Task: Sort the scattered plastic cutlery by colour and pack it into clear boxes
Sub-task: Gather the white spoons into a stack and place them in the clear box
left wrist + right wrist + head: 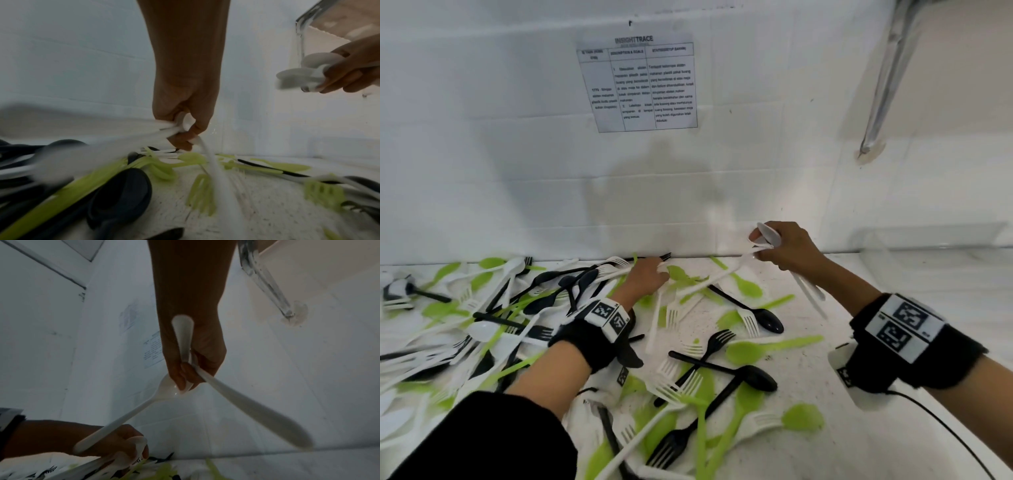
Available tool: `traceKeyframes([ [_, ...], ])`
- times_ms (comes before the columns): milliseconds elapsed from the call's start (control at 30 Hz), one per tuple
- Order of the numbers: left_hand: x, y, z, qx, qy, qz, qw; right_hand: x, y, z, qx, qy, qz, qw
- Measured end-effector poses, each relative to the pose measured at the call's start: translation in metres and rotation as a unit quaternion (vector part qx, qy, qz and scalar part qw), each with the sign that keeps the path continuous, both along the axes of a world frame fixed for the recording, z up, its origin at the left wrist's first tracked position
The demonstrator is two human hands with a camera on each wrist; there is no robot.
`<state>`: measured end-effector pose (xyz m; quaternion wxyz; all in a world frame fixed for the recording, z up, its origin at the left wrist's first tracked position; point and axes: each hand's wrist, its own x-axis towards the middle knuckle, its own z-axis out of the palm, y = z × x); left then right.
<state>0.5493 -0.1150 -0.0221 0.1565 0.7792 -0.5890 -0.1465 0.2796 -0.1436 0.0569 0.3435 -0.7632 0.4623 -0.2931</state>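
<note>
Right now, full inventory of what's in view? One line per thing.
white cutlery: many, white, scattered on the table, thickest at left
green cutlery: many, lime green, scattered on the table
black cutlery: many, black, mixed through the pile
table: one, white, speckled, under everything
clear box: one, transparent, far right against the wall
sheet: one, white printed paper, on the wall
pipe: one, metal, upper right
left hand: low over the pile, grips white pieces
right hand: raised, holds several white pieces
wristbands: two, black with printed markers
</note>
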Motion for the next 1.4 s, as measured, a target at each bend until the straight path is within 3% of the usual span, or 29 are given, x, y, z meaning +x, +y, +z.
traceKeyframes([
  [167,-0.012,0.032,0.036,-0.089,0.115,-0.015,0.989,0.009,0.023,0.013,-0.057,0.123,0.106,0.985],
  [400,-0.056,0.082,0.088,-0.077,0.256,-0.064,0.962,0.022,0.049,0.024,-0.088,0.147,0.15,0.974],
  [533,-0.077,0.111,0.101,-0.085,0.234,-0.073,0.966,0.027,0.062,0.03,-0.1,0.151,0.181,0.967],
  [733,-0.082,0.157,0.1,-0.059,0.303,-0.063,0.949,0.026,0.087,0.042,-0.088,0.09,0.21,0.97],
  [1100,-0.096,0.22,0.091,-0.082,0.315,-0.016,0.945,0.034,0.134,0.041,-0.073,0.062,0.286,0.953],
  [1267,-0.095,0.243,0.078,-0.103,0.348,0.031,0.931,0.035,0.148,0.035,0.063,-0.046,0.319,0.945],
  [1400,-0.091,0.249,0.067,-0.103,0.389,0.113,0.909,0.038,0.158,0.026,0.142,-0.161,0.256,0.942],
])
